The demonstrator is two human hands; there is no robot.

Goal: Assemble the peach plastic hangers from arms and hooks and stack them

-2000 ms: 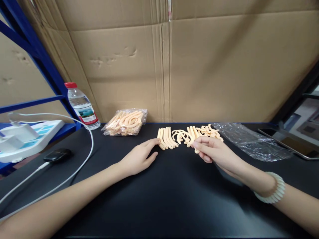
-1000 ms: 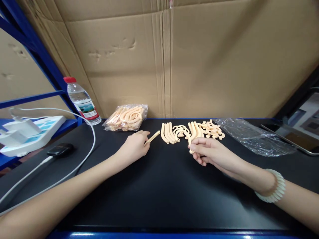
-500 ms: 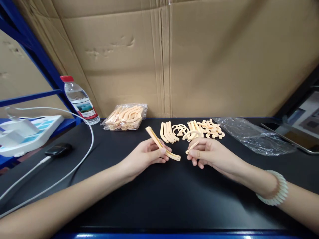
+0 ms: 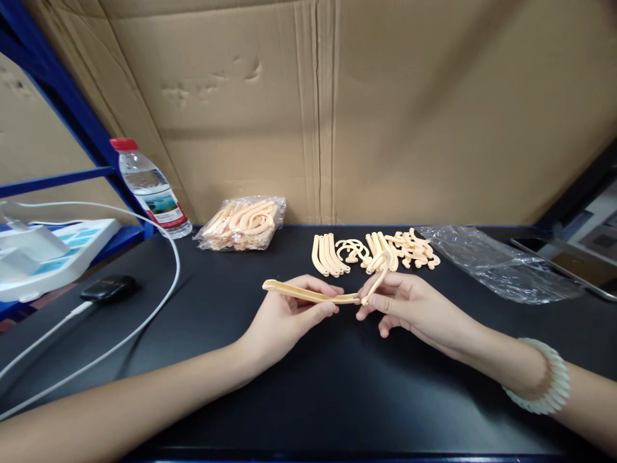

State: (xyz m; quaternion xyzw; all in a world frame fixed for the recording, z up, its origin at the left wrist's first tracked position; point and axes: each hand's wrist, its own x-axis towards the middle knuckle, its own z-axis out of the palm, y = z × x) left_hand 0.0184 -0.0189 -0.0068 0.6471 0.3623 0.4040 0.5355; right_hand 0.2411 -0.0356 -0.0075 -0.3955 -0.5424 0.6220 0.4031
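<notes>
Between thumb and fingers my left hand pinches a long beige plastic strip, grooved along its length and slightly bent. My right hand is closed on a thin curved beige plastic piece. The strip's right end meets the lower end of the curved piece at my right fingertips; whether they are joined I cannot tell. Behind the hands lie a row of beige strips, some curved pieces, a second group of strips and a pile of small hooked pieces.
A clear bag of beige parts stands at the back left, near a water bottle. A white cable, a black device and a power strip are at left. Crumpled plastic and a phone-like slab lie right.
My left hand has turned the strip nearly level, its right end now meeting the curved piece. The curved piece has swung more upright in my right hand.
</notes>
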